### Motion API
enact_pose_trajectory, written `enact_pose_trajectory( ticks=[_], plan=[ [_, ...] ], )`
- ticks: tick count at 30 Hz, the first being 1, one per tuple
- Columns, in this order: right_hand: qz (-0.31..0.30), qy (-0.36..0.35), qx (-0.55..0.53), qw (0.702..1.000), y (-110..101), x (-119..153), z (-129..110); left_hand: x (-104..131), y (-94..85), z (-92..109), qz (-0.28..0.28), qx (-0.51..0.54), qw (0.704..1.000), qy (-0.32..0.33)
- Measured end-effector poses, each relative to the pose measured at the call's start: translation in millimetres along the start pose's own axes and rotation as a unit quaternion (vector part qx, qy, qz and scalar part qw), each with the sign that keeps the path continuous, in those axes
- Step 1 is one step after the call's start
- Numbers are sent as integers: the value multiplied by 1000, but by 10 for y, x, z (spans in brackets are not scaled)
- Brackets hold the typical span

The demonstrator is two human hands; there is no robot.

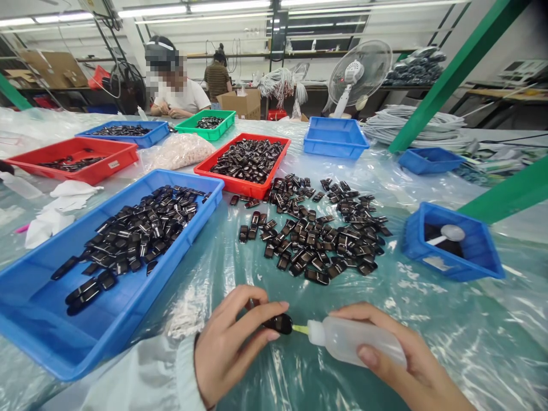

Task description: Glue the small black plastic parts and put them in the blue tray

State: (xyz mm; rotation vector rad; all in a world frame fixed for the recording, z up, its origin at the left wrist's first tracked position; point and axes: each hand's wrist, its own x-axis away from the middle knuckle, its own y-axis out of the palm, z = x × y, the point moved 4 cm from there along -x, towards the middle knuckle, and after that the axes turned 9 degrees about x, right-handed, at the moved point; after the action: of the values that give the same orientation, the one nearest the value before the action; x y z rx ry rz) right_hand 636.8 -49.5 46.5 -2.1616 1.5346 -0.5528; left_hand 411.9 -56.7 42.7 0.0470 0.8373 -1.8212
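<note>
The left hand (225,348) is pinched at the fingertips (280,308); beside it, the right hand (414,357) is curled, thumb (370,358) opposite fingers (357,311).

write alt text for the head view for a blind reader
The left hand holds a small glossy black piece at the yellowish tip of a translucent plastic bottle in the right hand. Similar black pieces lie heaped on a green plastic-covered table and in a long blue tray.

Pale, creased grey-green left sleeve (143,377) with a banded cuff (188,371), dark-edged at the wrist
</note>
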Motion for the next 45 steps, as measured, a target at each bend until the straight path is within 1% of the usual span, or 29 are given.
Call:
enact_pose_trajectory(
  ticks=[3, 8, 11, 15, 20, 25, 27, 30, 31, 32, 33, 34, 35, 36, 37, 38, 39, 40, 41, 43, 45],
  plan=[
    [1, -2, 2, 1000, -1, -1, 8, -4, -6, 2, 1, -3, 1000, 0],
    [2, 15, -5, 1000, 10, 1, 12, 2, -5, 5, 0, -9, 1000, 1],
    [23, 28, -29, 999, 5, 10, -20, 9, -6, -10, 8, -15, 1000, -7],
    [87, 41, -27, 995, -70, -4, -35, -8, -65, -69, 54, -25, 997, -55],
    [132, 38, -3, 991, -172, -68, 64, -66, -176, -147, 116, -2, 985, -131],
    [216, 78, 0, 973, -202, -117, 215, -94, -205, -196, 138, 46, 978, -152],
    [225, 77, 16, 971, -177, -146, 266, -89, -199, -219, 142, 62, 973, -168],
    [224, 74, 27, 971, -135, -180, 330, -70, -177, -261, 148, 100, 960, -216],
    [231, 66, 31, 970, -130, -178, 332, -63, -168, -273, 151, 119, 953, -232],
    [257, 45, 39, 964, -138, -160, 312, -57, -160, -282, 156, 140, 946, -246],
    [304, 9, 48, 951, -160, -122, 268, -54, -154, -288, 162, 159, 940, -255],
    [366, -38, 56, 928, -184, -61, 205, -52, -150, -293, 169, 176, 934, -261],
    [427, -94, 65, 897, -196, 15, 130, -52, -148, -295, 175, 188, 930, -263],
    [469, -148, 78, 867, -182, 89, 50, -53, -146, -297, 181, 196, 927, -263],
    [476, -192, 103, 852, -134, 134, -30, -55, -142, -299, 185, 201, 926, -262],
    [450, -225, 137, 853, -53, 139, -107, -57, -137, -300, 186, 204, 926, -259],
    [388, -247, 181, 869, 65, 101, -178, -60, -130, -301, 184, 206, 927, -254],
    [305, -255, 232, 888, 211, 29, -233, -62, -122, -301, 181, 209, 928, -248],
    [242, -269, 258, 896, 354, -47, -284, -63, -114, -302, 178, 211, 930, -244],
    [174, -257, 274, 910, 588, -249, -351, -60, -102, -305, 176, 214, 931, -237],
    [152, -236, 290, 915, 758, -481, -403, -56, -98, -303, 174, 212, 934, -229]
  ],
)
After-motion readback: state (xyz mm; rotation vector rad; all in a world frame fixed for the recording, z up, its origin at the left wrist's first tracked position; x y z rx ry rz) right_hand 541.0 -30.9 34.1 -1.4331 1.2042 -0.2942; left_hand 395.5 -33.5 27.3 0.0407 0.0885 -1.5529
